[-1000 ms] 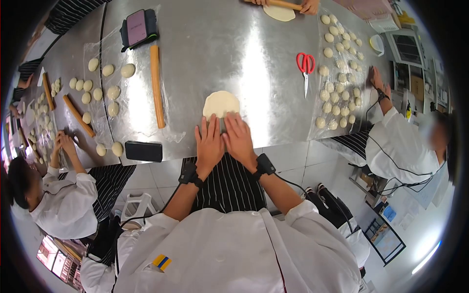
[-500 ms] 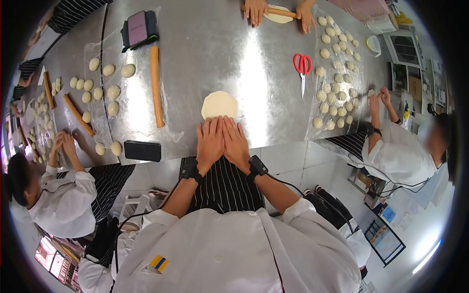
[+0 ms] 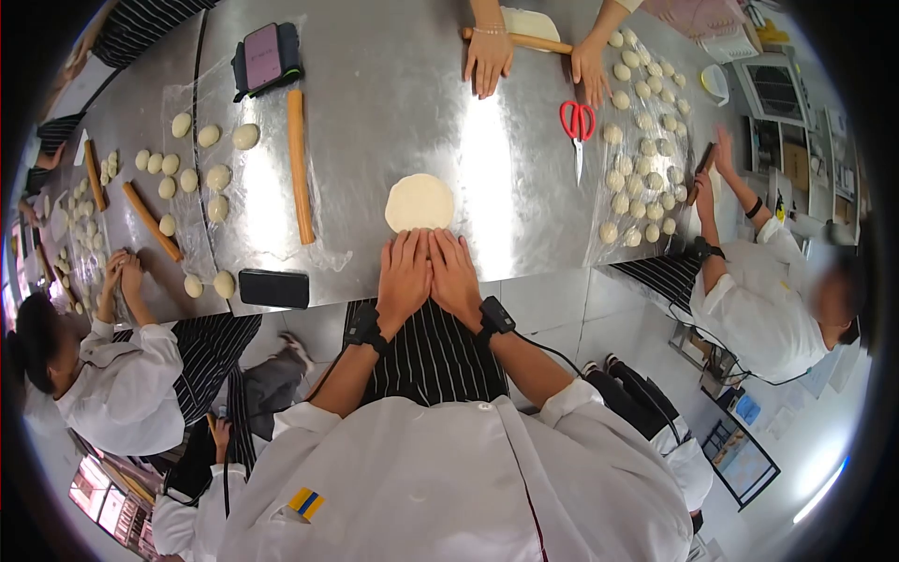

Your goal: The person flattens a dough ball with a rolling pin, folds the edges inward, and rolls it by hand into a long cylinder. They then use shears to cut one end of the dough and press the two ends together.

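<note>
A thin, pale round of dough (image 3: 420, 200) lies flat on the steel table in front of me. My left hand (image 3: 405, 272) and my right hand (image 3: 453, 270) are side by side at its near edge, bent fingers closed on that edge. Both thumbs are mostly hidden below the fingers, so how the edge lies under them does not show. To the left, a wooden rolling pin (image 3: 300, 169) rests on plastic film, apart from my hands. Red-handled scissors (image 3: 578, 136) lie to the right.
Dough balls (image 3: 218, 176) sit on film at left, and several more (image 3: 644, 169) at right. A black phone (image 3: 273, 289) lies by the table's front edge; another phone (image 3: 263, 53) is farther back. Across the table, a person's hands (image 3: 490, 58) are beside a rolling pin (image 3: 529, 42).
My hands have drawn back slightly toward me and parted a little, with the fingers more bent. Across the table, the person's hands have come nearer. At right, a co-worker now has a dark rolling pin.
</note>
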{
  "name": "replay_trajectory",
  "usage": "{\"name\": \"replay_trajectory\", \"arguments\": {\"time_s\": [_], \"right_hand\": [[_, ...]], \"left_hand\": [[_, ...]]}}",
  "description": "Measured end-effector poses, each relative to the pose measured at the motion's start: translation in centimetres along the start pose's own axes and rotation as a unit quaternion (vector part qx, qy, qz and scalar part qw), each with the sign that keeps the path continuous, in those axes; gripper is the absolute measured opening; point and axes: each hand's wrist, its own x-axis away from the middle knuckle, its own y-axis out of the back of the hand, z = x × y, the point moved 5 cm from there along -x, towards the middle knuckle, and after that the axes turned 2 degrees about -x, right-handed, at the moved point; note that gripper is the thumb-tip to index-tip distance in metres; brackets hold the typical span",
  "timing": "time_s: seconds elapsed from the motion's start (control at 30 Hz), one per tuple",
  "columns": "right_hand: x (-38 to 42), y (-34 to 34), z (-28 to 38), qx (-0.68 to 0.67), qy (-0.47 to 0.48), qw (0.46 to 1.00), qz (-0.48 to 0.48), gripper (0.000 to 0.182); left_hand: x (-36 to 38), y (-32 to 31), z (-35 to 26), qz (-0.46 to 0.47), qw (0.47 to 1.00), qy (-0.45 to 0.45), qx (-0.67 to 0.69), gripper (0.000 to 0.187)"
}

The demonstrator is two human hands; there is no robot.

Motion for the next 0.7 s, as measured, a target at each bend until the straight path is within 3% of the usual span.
{"name": "replay_trajectory", "arguments": {"time_s": [0.13, 0.33, 0.7], "right_hand": [[-0.7, 0.5, 0.0, -0.018, 0.006, 0.999, -0.043, 0.062], [-0.7, 0.5, -0.2, 0.008, 0.011, 1.0, 0.015, 0.063], [-1.1, 0.6, 0.0, 0.021, 0.019, 1.0, 0.004, 0.06]], "left_hand": [[-0.1, 0.4, 0.1, 0.009, 1.0, 0.004, -0.006, 0.06], [1.1, -0.4, 1.2, 0.011, 1.0, -0.006, 0.013, 0.062], [0.7, -0.6, 1.0, 0.017, 1.0, -0.006, 0.014, 0.063]]}}
